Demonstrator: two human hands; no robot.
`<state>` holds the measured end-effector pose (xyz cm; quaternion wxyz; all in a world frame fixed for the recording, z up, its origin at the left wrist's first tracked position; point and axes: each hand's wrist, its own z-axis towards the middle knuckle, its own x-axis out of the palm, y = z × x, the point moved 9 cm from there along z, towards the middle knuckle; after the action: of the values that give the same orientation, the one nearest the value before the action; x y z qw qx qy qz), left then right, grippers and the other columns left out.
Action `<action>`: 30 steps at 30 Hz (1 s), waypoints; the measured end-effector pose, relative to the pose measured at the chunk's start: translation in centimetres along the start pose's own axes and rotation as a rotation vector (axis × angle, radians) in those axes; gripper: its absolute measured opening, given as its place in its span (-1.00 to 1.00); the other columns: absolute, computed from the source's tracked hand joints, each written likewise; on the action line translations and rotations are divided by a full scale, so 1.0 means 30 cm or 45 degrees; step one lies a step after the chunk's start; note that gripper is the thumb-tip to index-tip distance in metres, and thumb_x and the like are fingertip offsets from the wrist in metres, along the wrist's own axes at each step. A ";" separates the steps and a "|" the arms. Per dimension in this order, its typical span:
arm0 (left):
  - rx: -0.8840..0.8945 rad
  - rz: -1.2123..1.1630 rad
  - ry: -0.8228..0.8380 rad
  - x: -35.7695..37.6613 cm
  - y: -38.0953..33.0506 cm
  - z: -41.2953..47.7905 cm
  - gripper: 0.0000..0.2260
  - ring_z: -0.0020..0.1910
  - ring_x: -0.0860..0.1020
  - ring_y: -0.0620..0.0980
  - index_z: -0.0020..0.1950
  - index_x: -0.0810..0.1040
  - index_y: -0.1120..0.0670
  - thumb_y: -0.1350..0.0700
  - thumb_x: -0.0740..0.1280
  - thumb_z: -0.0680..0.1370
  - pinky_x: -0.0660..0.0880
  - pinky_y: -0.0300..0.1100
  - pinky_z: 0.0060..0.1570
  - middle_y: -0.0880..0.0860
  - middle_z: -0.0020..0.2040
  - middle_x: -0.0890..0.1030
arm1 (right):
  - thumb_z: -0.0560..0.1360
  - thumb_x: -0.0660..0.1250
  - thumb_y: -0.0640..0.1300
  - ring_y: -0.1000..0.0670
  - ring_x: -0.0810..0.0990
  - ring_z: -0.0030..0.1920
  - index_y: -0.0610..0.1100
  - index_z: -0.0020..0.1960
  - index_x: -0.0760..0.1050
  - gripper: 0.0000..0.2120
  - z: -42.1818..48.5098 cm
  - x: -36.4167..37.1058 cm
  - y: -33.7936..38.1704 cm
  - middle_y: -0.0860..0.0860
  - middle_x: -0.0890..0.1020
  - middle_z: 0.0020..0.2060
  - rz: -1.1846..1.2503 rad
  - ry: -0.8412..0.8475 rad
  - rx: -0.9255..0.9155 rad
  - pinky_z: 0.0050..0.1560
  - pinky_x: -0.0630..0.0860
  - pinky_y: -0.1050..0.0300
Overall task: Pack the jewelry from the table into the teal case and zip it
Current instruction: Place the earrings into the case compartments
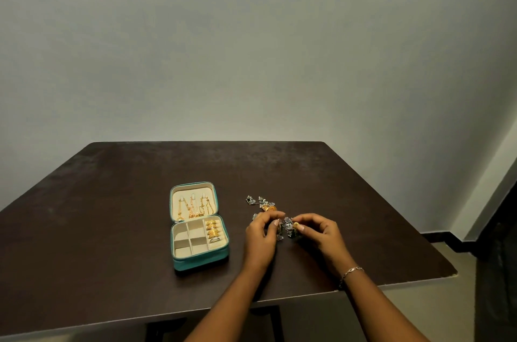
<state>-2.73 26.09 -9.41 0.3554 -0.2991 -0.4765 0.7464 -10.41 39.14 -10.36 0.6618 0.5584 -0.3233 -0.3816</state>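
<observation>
While left hand (260, 234) and right hand (321, 232) pinch silver floral jewelry piece (288, 225) mid-frame, I judge next: carry to empty compartment, teal case (200, 262), centre-left.

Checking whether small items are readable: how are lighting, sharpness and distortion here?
Head view: dim light; soft shadows under the left hand and right hand; wide-angle bowing of the table edges; the jewelry they pinch is small and blurred; no glare on the teal case.

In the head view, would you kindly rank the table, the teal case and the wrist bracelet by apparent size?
Largest: table.
Then: teal case.
Smallest: wrist bracelet, though partly hidden round the wrist.
</observation>
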 end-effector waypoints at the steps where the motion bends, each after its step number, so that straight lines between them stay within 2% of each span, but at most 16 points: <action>1: -0.003 -0.018 -0.011 -0.010 -0.005 -0.009 -0.69 0.05 0.51 -0.30 -0.10 0.58 -0.09 0.34 0.27 0.50 0.41 -0.42 0.06 -0.05 -0.01 0.61 | 0.42 0.32 -0.39 0.04 0.60 -0.16 -0.24 -0.11 0.58 -0.88 -0.001 -0.001 0.003 -0.05 0.65 -0.20 -0.018 -0.008 -0.005 -0.12 0.54 0.20; 4: -0.003 -0.093 -0.055 -0.049 -0.018 -0.031 -0.78 0.07 0.55 -0.20 0.00 0.61 0.00 0.30 0.30 0.50 0.45 -0.30 0.08 0.00 0.05 0.63 | 0.43 0.30 -0.41 0.10 0.59 -0.25 -0.27 -0.13 0.55 -0.90 -0.005 0.002 0.013 -0.02 0.64 -0.27 0.007 -0.021 -0.003 -0.24 0.53 0.28; 6: 0.023 -0.128 -0.086 -0.082 -0.052 -0.040 -0.81 0.04 0.58 -0.12 -0.03 0.62 -0.02 0.24 0.30 0.50 0.49 -0.18 0.05 -0.03 -0.01 0.65 | 0.43 0.29 -0.42 0.13 0.59 -0.26 -0.28 -0.12 0.55 -0.89 -0.006 -0.002 0.017 -0.02 0.64 -0.27 -0.007 -0.038 -0.012 -0.26 0.51 0.32; 8: 0.069 -0.136 -0.097 -0.124 -0.108 -0.051 -0.78 -0.06 0.58 -0.17 -0.07 0.60 -0.05 0.27 0.28 0.52 0.50 -0.23 -0.05 -0.12 -0.10 0.65 | 0.44 0.29 -0.40 0.11 0.59 -0.23 -0.26 -0.09 0.58 -0.87 -0.010 -0.002 0.021 -0.03 0.65 -0.23 -0.027 -0.041 -0.017 -0.23 0.52 0.33; 10: 0.152 -0.124 -0.140 -0.184 -0.177 -0.061 -0.75 -0.16 0.54 -0.23 -0.10 0.55 -0.03 0.33 0.25 0.53 0.46 -0.34 -0.16 -0.13 -0.18 0.61 | 0.45 0.28 -0.39 0.07 0.58 -0.20 -0.24 -0.09 0.58 -0.86 -0.019 -0.005 0.027 -0.05 0.65 -0.20 -0.029 -0.043 -0.009 -0.22 0.54 0.31; 14: 0.240 -0.013 -0.359 -0.373 -0.215 -0.085 -0.73 -0.17 0.56 -0.17 -0.11 0.52 -0.03 0.36 0.24 0.52 0.48 -0.36 -0.17 -0.06 -0.17 0.59 | 0.46 0.26 -0.38 0.04 0.57 -0.15 -0.22 -0.07 0.57 -0.85 -0.031 -0.004 0.061 -0.06 0.62 -0.15 -0.075 -0.055 -0.027 -0.21 0.53 0.32; 16: 0.213 0.087 -0.502 -0.478 -0.191 -0.102 -0.73 -0.17 0.58 -0.17 -0.11 0.52 -0.06 0.33 0.24 0.53 0.51 -0.32 -0.21 -0.11 -0.16 0.60 | 0.46 0.26 -0.39 0.05 0.56 -0.15 -0.21 -0.09 0.57 -0.85 -0.035 0.026 0.098 -0.06 0.61 -0.16 -0.127 -0.067 -0.081 -0.23 0.51 0.35; 18: 0.194 0.198 -0.596 -0.558 -0.171 -0.124 -0.75 -0.16 0.57 -0.18 -0.07 0.51 -0.05 0.31 0.23 0.54 0.48 -0.40 -0.27 -0.17 -0.14 0.58 | 0.45 0.26 -0.42 0.14 0.58 -0.20 -0.26 -0.09 0.56 -0.85 -0.031 0.087 0.148 -0.04 0.61 -0.20 -0.174 -0.060 -0.155 -0.23 0.49 0.41; 21: 0.119 0.264 -0.605 -0.608 -0.123 -0.149 -0.79 -0.29 0.58 -0.15 -0.01 0.50 -0.03 0.28 0.20 0.56 0.45 -0.42 -0.39 -0.08 -0.16 0.59 | 0.43 0.26 -0.46 0.26 0.60 -0.26 -0.30 -0.06 0.56 -0.84 -0.022 0.223 0.218 -0.09 0.61 -0.20 -0.230 0.054 -0.240 -0.20 0.50 0.41; 23: 0.085 0.284 -0.588 -0.618 -0.096 -0.165 -0.80 -0.36 0.55 -0.15 0.01 0.50 0.00 0.27 0.19 0.57 0.44 -0.41 -0.43 0.02 -0.18 0.59 | 0.43 0.27 -0.46 0.26 0.60 -0.25 -0.27 -0.07 0.56 -0.83 -0.025 0.323 0.251 -0.06 0.62 -0.21 -0.253 0.152 -0.260 -0.19 0.50 0.37; 26: 0.073 0.309 -0.574 -0.633 -0.083 -0.181 -0.80 -0.36 0.53 -0.16 0.00 0.49 -0.02 0.27 0.18 0.57 0.43 -0.42 -0.42 0.06 -0.21 0.60 | 0.44 0.27 -0.43 0.23 0.61 -0.23 -0.28 -0.08 0.56 -0.85 -0.038 0.461 0.271 -0.01 0.62 -0.23 -0.278 0.279 -0.241 -0.21 0.50 0.39; 30: 0.060 0.294 -0.585 -0.654 -0.082 -0.183 -0.79 -0.38 0.53 -0.15 -0.02 0.47 -0.02 0.29 0.18 0.57 0.41 -0.43 -0.42 0.05 -0.29 0.58 | 0.43 0.32 -0.37 0.11 0.62 -0.12 -0.06 -0.17 0.57 -0.78 -0.052 0.609 0.241 0.02 0.65 -0.20 -0.445 0.436 -0.221 -0.02 0.56 0.22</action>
<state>13.32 13.56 -7.03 0.1570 -0.1657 -0.4900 0.8413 1.08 24.69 -3.45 0.6764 0.6034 -0.0711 -0.4163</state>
